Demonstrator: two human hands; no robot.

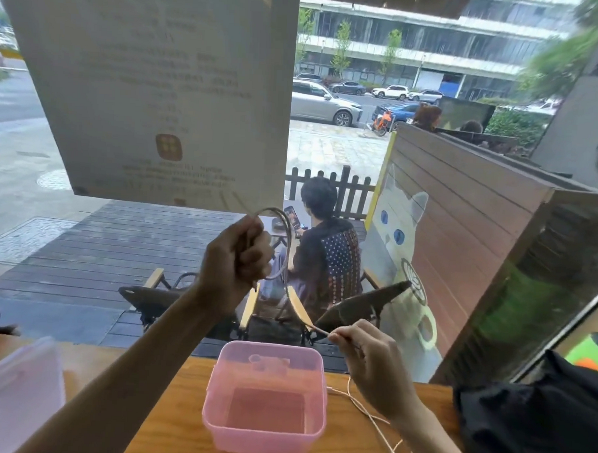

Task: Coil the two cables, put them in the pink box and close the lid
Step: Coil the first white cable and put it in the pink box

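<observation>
The pink box stands open on the wooden table in front of me, with nothing visible inside. High above it my left hand grips loops of a pale cable. From those loops the cable runs down and right to my right hand, which pinches it over the box's right rim. A second thin white cable lies loose on the table right of the box, passing under my right forearm.
The translucent lid lies at the table's left edge. A black bag or garment fills the right end of the wooden table. A window with a paper notice stands just beyond the table's far edge.
</observation>
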